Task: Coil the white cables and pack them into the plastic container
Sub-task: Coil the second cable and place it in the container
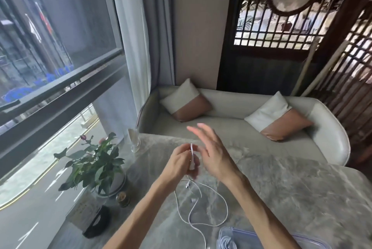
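1. Starting at the left edge of the marble table (291, 184): a potted plant (94, 164), an empty glass (134, 140) and a small dark jar (123, 199) stand there, well apart from the work and not part of it.

2. The left hand (179, 164) is raised above the table centre, closed in a pinch. It grips a small bundle of white cable (192, 156), held upright between thumb and fingers. The frame is blurred here, so the number of turns in the bundle cannot be counted.

3. Below that hand, the rest of the same cable hangs down and lies loose on the table in wide open loops (209, 208), with a connector end visible among them. One strand runs off the bottom edge.

4. The right hand (213, 152) is just beside the bundle, fingers spread and extended, holding nothing. It appears to be between wraps.

5. At the bottom right, the plastic container (302, 237) sits on the table, partly hidden by the right forearm. A coiled white cable (226, 240) already lies inside it at its left end.

6. Assessment: one cable looks packed. The cable in hand is only begun; most of its length remains uncoiled, and it is yet to go into the container.
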Tool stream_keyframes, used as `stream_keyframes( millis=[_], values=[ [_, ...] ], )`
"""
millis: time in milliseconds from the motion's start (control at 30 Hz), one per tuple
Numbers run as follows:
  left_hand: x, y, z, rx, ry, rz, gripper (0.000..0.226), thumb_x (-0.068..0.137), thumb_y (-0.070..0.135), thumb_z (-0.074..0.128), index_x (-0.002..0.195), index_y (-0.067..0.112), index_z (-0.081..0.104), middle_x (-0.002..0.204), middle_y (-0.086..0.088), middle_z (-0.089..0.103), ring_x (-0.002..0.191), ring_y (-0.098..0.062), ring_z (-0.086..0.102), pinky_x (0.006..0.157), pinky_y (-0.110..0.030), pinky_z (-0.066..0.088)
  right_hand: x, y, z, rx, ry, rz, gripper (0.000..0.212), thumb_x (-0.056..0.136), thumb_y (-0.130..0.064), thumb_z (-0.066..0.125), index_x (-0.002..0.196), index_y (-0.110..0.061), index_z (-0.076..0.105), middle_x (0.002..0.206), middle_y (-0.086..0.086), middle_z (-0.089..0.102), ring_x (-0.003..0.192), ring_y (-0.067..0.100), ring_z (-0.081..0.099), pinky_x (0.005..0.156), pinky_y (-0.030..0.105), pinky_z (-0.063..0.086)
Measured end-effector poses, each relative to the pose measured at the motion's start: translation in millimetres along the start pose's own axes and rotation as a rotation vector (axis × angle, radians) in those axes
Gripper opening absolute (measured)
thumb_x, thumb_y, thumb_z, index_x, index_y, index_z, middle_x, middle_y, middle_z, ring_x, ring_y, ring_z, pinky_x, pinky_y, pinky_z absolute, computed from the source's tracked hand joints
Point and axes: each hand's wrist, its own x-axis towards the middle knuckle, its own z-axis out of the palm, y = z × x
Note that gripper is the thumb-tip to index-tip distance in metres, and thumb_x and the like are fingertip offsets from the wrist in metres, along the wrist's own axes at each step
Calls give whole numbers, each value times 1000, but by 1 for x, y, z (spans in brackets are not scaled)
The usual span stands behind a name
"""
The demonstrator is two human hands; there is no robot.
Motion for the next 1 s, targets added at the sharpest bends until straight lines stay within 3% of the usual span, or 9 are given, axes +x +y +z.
stream_keyframes(
  millis=[100, 233, 333, 433, 567, 700, 800, 867, 1000],
  values=[
    [-5, 15, 0, 88, 20, 82, 23, 65, 10, 32, 78, 3, 50, 54, -4, 35, 44, -15, 27, 41, -18, 24, -1, -2, -9, 220, -156, 61, 33, 100, -13, 50, 126, -27, 64, 124, -9, 68, 116, 0, 61, 97, 14, 44],
    [-12, 37, -1, 96, 36, 123, 26, 103, 26, 41, 85, 11, 53, 55, 6, 37, 40, -6, 31, 38, -16, 27, 8, -11, -23, 249, 6, 29, 17, 97, -25, 59, 109, -25, 70, 107, -7, 73, 100, -1, 66, 86, 18, 50],
    [-21, 68, -4, 266, 26, 251, 29, 103, 31, 44, 92, 6, 54, 58, 6, 39, 44, -8, 34, 46, -24, 31, 30, -28, -47, 293, 98, -13, 13, 95, -27, 61, 102, -19, 69, 102, -5, 73, 95, -1, 67, 81, 19, 52],
    [-28, 115, -12, 250, -107, 359, 25, 104, 14, 42, 93, -6, 54, 56, 8, 37, 46, -7, 32, 44, -20, 31, 54, -51, -78, 353, 181, -53, 7, 97, -25, 58, 98, -22, 65, 92, -8, 74, 86, -1, 68, 77, 18, 52],
    [-36, 184, -20, -11, -415, 356, 23, 99, 23, 47, 93, 2, 53, 58, 4, 32, 45, -8, 29, 41, -16, 28, 81, -87, -109, 512, 252, -151, 8, 97, -28, 54, 96, -24, 61, 77, 0, 68, 71, 7, 64, 70, 22, 52],
    [-18, 220, -23, -19, -558, 557, 29, 102, 14, 40, 119, 1, 60, 81, -11, 61, 70, -24, 62, 63, -32, 54, 85, -112, -93, 761, 125, -81, 30, 102, -25, 41, 86, -35, 65, 60, -2, 55, 40, 11, 45, 39, 24, 38],
    [11, 224, -25, -71, -408, 606, 33, 101, 9, 43, 130, 0, 55, 93, -8, 69, 86, -20, 67, 80, -29, 56, 50, -111, -65, 634, -28, 3, 29, 103, -38, 42, 92, -21, 63, 57, -5, 50, 41, 5, 42, 41, 18, 35],
    [28, 214, -27, 59, -241, 660, 28, 102, 7, 42, 125, 1, 57, 80, -5, 65, 72, -14, 62, 72, -25, 53, 23, -107, -60, 310, -75, -56, 24, 101, -43, 45, 97, -24, 59, 55, -12, 53, 49, -1, 48, 53, 15, 41],
    [27, 174, -14, 207, -155, 742, 26, 103, 13, 39, 95, 9, 63, 66, -4, 48, 59, -8, 45, 57, -18, 38, 14, -116, -116, -236, 259, -315, 22, 97, -39, 51, 85, -23, 60, 68, -10, 62, 62, 6, 57, 61, 35, 50]
  ],
)
